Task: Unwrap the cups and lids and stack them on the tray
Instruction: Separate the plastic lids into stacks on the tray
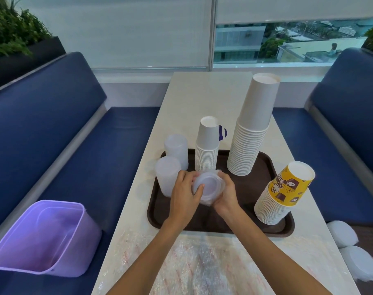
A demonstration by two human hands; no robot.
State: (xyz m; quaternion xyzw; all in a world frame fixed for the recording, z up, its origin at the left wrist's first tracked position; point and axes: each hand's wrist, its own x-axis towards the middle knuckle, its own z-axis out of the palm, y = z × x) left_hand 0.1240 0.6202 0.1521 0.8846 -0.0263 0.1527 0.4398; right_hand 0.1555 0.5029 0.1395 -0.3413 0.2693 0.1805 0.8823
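Head view, left to right. Purple bin (38,237) on the blue bench seat, beside the table (202,92); two translucent lid stacks (167,177) upright at the left edge of the brown tray (245,201), the nearer one just beside the left hand (184,195). A further lid stack (207,187) is held low over the tray's middle; the left hand's fingers curl round its near-left side and the right hand (226,194) cups its right side, so both hands are clamped on it (crinkled film seems to cling at its edge, but whether it is fully unwrapped cannot be told). Behind it stands a short white paper cup stack (208,143); further right a tall white cup stack (251,133); at the tray's right edge a yellow printed cup stack (285,192), tilted rightward; wrapped lid packs (343,235) lie on the right seat.

Probable hazards: a left elbow or wrist swing would likely knock the nearer lid stack off the table edge; smooth lids may fan and slide apart if the grip loosens; jolting the tray could topple the tilted yellow stack.
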